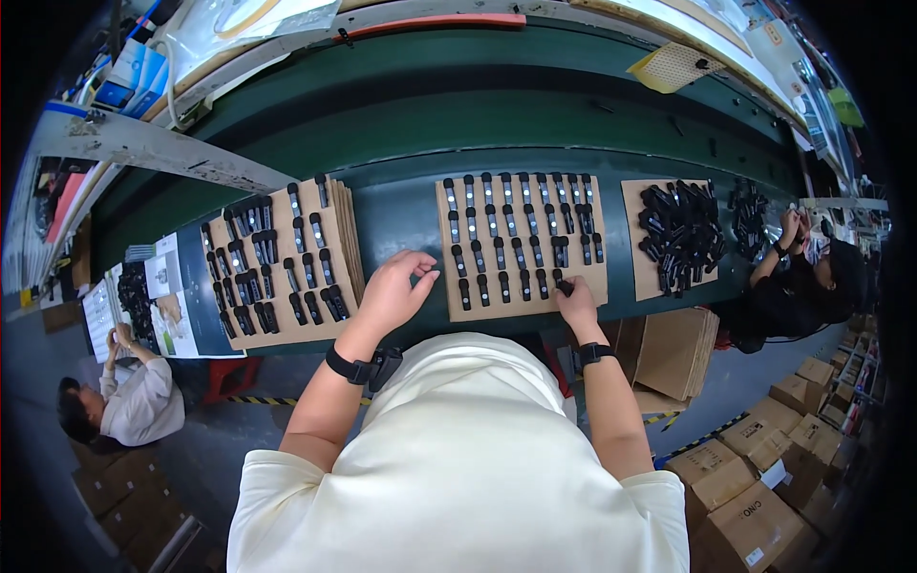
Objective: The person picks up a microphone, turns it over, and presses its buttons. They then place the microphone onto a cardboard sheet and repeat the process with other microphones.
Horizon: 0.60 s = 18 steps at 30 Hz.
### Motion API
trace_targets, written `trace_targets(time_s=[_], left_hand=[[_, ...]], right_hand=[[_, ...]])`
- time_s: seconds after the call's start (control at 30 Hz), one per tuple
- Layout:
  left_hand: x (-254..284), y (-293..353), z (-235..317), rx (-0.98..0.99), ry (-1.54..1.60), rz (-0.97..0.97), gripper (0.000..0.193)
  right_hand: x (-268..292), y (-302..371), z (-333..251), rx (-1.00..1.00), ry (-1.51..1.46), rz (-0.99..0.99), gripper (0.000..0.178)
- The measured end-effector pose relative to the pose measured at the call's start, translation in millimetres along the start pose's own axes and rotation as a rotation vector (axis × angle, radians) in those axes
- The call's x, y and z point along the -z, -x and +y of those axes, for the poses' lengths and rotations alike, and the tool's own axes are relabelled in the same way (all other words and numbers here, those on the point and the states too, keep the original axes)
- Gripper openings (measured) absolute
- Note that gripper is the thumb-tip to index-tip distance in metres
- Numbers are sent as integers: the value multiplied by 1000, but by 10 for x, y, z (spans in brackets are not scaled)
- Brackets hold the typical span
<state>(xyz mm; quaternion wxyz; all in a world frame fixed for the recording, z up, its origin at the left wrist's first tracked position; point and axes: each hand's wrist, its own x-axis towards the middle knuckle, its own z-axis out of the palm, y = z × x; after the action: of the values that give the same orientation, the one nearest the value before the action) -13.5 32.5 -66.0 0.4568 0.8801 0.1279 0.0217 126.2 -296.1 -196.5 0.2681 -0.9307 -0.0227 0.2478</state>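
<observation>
A cardboard sheet [521, 304] lies in front of me, with rows of small black microphones [499, 253] with rounded dark tips laid across it. At its lower right corner my right hand [577, 306] pinches one dark microphone [565, 286], partly hidden by the fingers. My left hand [401, 285] hovers just off the sheet's left edge, its fingers loosely curved, thumb apart, and nothing visible in it. To the left, a stack of cardboard sheets [349, 244] carries more microphones in rows. On the right, another cardboard sheet [632, 205] bears a jumbled heap of black microphones [678, 229].
The green bench [401, 191] runs across, with a metal post [162, 143] at the left. One person [143, 396] works at far left, another [807, 286] at far right near a second pile [750, 220]. Cardboard boxes [750, 516] stand on the floor at right.
</observation>
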Motion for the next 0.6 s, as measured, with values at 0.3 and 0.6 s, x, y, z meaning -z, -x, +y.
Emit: trace_targets(time_s=[0.3, 0.6], left_hand=[[31, 13, 34, 18, -21, 67, 19], [-25, 43, 394, -18, 344, -73, 25]], right_hand=[[196, 65, 0, 337, -21, 49, 21], [639, 797, -1710, 608, -215, -273, 25]])
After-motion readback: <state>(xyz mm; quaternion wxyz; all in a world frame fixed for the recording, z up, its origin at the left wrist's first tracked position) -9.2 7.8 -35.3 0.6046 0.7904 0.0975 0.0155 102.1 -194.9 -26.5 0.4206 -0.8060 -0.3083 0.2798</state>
